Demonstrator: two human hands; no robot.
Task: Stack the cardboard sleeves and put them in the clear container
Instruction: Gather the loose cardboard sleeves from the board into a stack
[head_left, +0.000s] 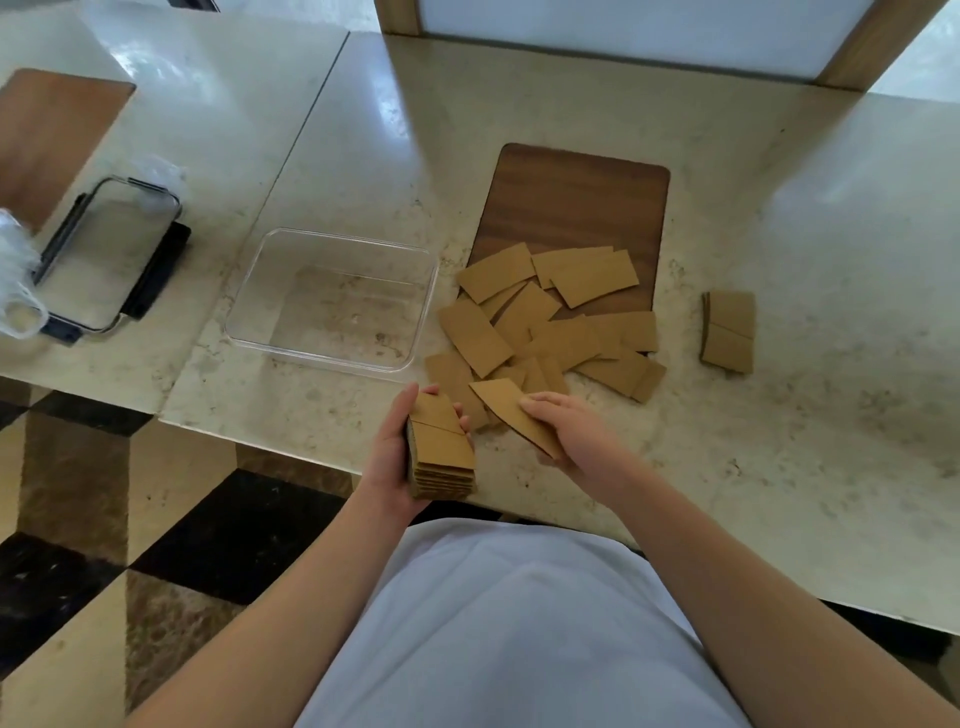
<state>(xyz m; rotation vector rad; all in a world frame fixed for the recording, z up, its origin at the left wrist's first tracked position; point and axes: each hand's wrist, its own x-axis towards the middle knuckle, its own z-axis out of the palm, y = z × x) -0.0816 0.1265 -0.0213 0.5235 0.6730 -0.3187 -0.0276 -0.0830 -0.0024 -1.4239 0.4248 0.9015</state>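
My left hand (390, 452) grips a stack of several flat brown cardboard sleeves (441, 452) near the table's front edge. Just to its right, my right hand (563, 428) pinches a single cardboard sleeve (511, 410), tilted above the tabletop. Behind both hands, a loose pile of sleeves (545, 322) spreads over the marble and the near end of a wooden board (576, 202). A small separate stack of sleeves (728, 331) lies to the right. The clear container (332, 299) stands empty left of the pile.
At the far left lie a clear lid with a dark frame (111, 254) and crumpled clear plastic (15, 275). Another wooden board (52, 135) sits at the back left. The marble table's front edge (291, 452) runs just below my hands, with a checkered floor under it.
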